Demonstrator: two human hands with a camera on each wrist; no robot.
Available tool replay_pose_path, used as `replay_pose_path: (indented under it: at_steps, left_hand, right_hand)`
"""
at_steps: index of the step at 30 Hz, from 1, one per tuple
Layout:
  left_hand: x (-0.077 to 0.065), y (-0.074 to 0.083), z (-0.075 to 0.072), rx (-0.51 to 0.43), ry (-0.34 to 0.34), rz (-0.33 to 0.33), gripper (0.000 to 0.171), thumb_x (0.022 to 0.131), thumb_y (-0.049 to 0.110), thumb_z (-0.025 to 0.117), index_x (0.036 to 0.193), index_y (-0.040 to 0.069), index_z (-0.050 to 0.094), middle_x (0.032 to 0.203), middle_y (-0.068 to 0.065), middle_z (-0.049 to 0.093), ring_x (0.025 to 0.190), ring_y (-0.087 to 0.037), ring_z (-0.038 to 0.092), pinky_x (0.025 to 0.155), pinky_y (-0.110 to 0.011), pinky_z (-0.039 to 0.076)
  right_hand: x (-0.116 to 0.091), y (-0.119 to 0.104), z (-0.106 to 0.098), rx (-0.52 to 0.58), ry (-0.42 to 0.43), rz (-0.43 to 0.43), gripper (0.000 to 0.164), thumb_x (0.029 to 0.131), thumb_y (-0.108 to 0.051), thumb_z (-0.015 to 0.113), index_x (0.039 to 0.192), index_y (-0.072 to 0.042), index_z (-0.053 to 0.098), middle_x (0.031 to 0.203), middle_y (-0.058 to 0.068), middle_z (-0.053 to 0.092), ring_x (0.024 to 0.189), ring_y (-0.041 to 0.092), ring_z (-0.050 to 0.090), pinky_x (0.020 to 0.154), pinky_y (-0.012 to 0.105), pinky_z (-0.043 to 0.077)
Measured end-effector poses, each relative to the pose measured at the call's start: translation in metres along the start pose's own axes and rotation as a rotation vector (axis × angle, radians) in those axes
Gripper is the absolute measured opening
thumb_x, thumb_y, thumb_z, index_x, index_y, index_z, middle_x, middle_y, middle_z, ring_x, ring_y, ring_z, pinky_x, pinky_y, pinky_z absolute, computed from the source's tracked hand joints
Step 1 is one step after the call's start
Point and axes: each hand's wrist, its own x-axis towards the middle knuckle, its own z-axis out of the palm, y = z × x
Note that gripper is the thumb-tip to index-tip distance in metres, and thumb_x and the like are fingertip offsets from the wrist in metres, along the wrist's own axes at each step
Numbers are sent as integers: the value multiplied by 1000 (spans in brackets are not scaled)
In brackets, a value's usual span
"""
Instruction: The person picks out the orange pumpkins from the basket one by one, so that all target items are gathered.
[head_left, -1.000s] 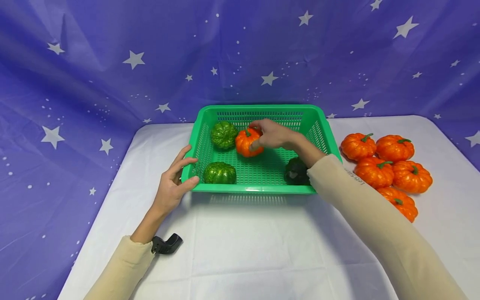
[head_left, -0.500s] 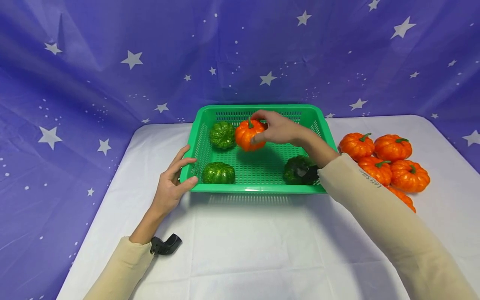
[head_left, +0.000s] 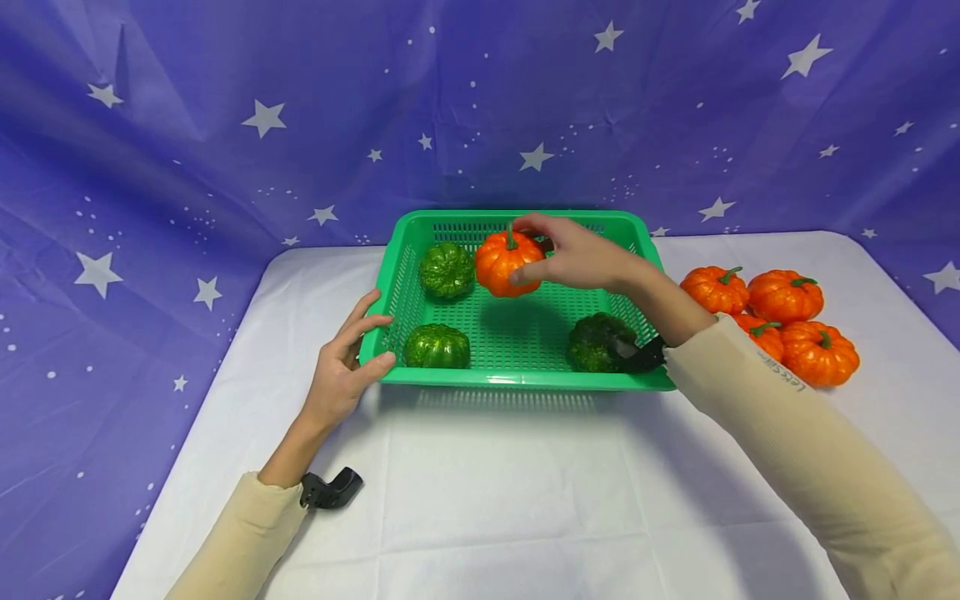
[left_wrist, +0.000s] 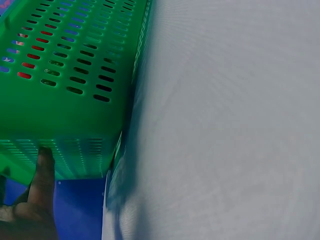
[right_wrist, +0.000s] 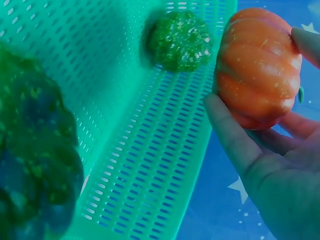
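My right hand (head_left: 573,252) grips a small orange pumpkin (head_left: 501,265) with a green stem, thumb on its near side and fingers on the far side. The pumpkin is raised over the floor of a green slotted plastic basket (head_left: 495,377), its shadow falling beneath it. In the right wrist view the pumpkin (right_wrist: 257,70) sits between thumb and fingertips. My left hand (head_left: 337,379) rests spread at the basket's left side, fingertips and thumb touching the rim. Three green pumpkins lie inside: one back left (head_left: 447,271), one front left (head_left: 438,346), one front right (head_left: 596,340).
Right of the basket, several orange pumpkins (head_left: 819,354) lie in a group, some partly hidden by the right sleeve. A white cloth (head_left: 510,483) covers the table. Behind hangs a purple starry backdrop (head_left: 450,108). Black wrist mounts (head_left: 332,489) show at both wrists.
My right hand has lifted the orange pumpkin up from the basket floor and slightly to the right. More of the front-right green pumpkin shows. The left hand has stayed in place.
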Motion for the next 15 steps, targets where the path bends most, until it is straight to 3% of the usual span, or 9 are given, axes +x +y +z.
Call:
replay_pose_path:
  at_steps: [7,15]
  left_hand:
    - [0,-1,0,6,1,7,43,87,-11,58,128,-17,50,160,-12,25,149,-27,15,114,-27,21]
    - [0,0,0,6,3,4,43,87,-12,57,128,-17,50,160,-12,25,149,-27,15,115,-27,21]
  right_hand:
    - [-10,-8,3,-36,-33,-37,73,88,-21,72,149,-5,36,143,9,45,121,26,50,94,43,48]
    - [-24,-14,6,-107,-20,-99,70,88,-28,71,149,-11,41,136,5,52,115,22,53,90,42,50]
